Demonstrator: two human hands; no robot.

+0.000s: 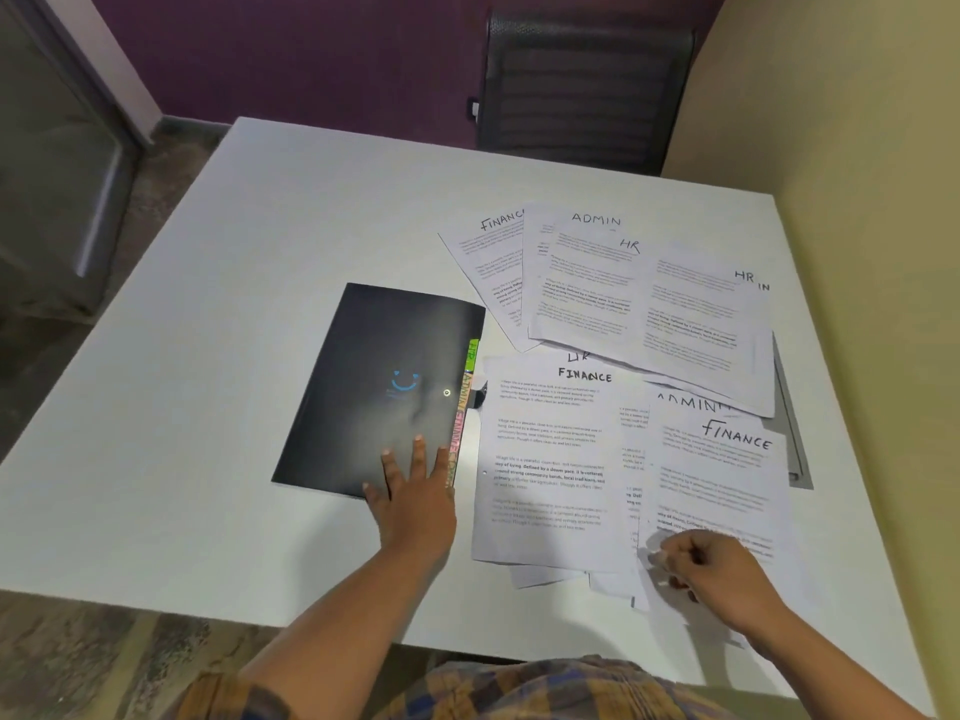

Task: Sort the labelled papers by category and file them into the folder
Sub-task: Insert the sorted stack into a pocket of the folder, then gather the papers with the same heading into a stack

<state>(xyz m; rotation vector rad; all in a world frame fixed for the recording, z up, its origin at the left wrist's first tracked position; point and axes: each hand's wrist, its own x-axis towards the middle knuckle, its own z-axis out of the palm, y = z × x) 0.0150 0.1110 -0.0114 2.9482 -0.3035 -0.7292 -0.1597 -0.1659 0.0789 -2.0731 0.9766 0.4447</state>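
A black folder (pixel 379 387) lies closed on the white table (pixel 249 283), with coloured tabs (pixel 464 407) marked HR, ADMIN and FINANCE along its right edge. My left hand (pixel 413 498) rests flat on the folder's near right corner, fingers straight. To the right, several printed sheets overlap in a loose spread: a FINANCE sheet (pixel 550 459) in the middle, another FINANCE sheet (pixel 722 480) at the near right, ADMIN (pixel 582 283) and HR (pixel 706 314) sheets further back. My right hand (pixel 711 571) pinches the near left corner of the right FINANCE sheet.
A dark mesh office chair (pixel 587 85) stands behind the table's far edge. A yellow wall (pixel 857 148) runs along the right side. A grey flat object (pixel 789 407) pokes out from under the papers at the right. The table's near edge is close to my body.
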